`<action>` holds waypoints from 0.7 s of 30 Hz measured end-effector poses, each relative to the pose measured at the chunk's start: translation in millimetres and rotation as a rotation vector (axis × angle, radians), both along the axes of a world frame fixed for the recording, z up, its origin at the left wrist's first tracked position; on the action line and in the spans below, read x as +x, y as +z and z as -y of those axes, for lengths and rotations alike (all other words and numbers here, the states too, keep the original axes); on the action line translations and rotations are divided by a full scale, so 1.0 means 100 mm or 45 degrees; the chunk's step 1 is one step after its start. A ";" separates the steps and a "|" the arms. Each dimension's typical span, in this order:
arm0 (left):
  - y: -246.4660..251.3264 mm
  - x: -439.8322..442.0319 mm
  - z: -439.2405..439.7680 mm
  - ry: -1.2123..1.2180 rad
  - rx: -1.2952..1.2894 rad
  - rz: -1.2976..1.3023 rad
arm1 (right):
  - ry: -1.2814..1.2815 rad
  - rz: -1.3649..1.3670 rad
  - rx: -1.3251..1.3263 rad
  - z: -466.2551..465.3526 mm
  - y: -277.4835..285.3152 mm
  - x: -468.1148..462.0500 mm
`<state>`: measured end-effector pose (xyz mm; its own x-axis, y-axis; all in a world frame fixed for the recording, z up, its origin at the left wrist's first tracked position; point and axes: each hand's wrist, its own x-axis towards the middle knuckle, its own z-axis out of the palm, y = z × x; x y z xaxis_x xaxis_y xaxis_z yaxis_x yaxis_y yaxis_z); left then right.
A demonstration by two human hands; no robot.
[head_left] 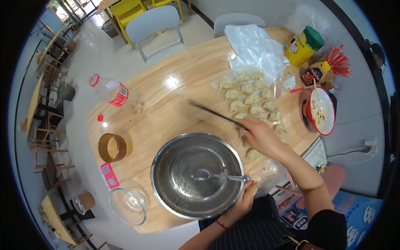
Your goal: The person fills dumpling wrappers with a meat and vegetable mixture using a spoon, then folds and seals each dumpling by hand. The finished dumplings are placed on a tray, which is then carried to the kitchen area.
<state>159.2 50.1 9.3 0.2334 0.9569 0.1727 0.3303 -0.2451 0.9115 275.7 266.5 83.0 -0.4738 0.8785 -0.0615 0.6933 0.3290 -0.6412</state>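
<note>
My right hand (262,135) grips a pair of dark chopsticks (215,113), whose blurred tips point left over the wooden table. Below it, my left hand (239,204) is at the right rim of a large stainless steel bowl (165,200). A pale piece of dough (255,190) shows at its fingers, mostly hidden. Inside the bowl lies a metal spoon (203,175), its handle resting over the rim; dark smears and specks mark the walls. Rows of folded dumplings (252,99) sit on a clear plastic sheet or tray (218,106), partly covered by my right hand.
Left on the table (150,90) are a plastic bottle (107,89), red cap (100,117), amber glass bowl (122,147), pink card (109,175) and clear glass bowl (127,215). Plastic bags (254,47), a yellow canister (300,50) and a red-rimmed bowl (326,109) stand right.
</note>
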 end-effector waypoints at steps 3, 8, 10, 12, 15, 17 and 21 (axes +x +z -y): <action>0.30 0.07 0.07 0.166 -0.184 0.168 | 0.272 -0.046 0.081 -0.31 -0.34 -0.55; 0.57 0.06 0.06 0.381 -0.477 0.414 | 0.410 -0.026 0.143 -0.61 -0.61 -0.82; 0.55 0.01 0.05 0.412 -0.555 0.439 | 0.328 -0.022 0.109 -0.55 -0.39 -0.78; 0.51 -0.04 0.04 0.367 -0.968 0.944 | 0.171 -0.142 0.172 -0.40 -0.07 -0.52; 0.74 -0.06 -0.01 0.230 -1.067 0.985 | -0.171 -0.256 0.147 0.00 0.56 0.08; 1.00 0.03 -0.10 0.128 -0.839 0.736 | -0.529 -0.349 0.103 0.42 0.68 0.57; 1.18 0.39 -0.42 0.059 -0.226 0.047 | -1.061 -0.280 -0.298 1.30 0.22 1.54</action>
<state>198.1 91.9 126.9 0.1851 0.9827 0.0079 0.3030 -0.0647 0.9508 429.8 136.2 104.9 0.2909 0.9193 -0.2652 0.5024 -0.3826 -0.7754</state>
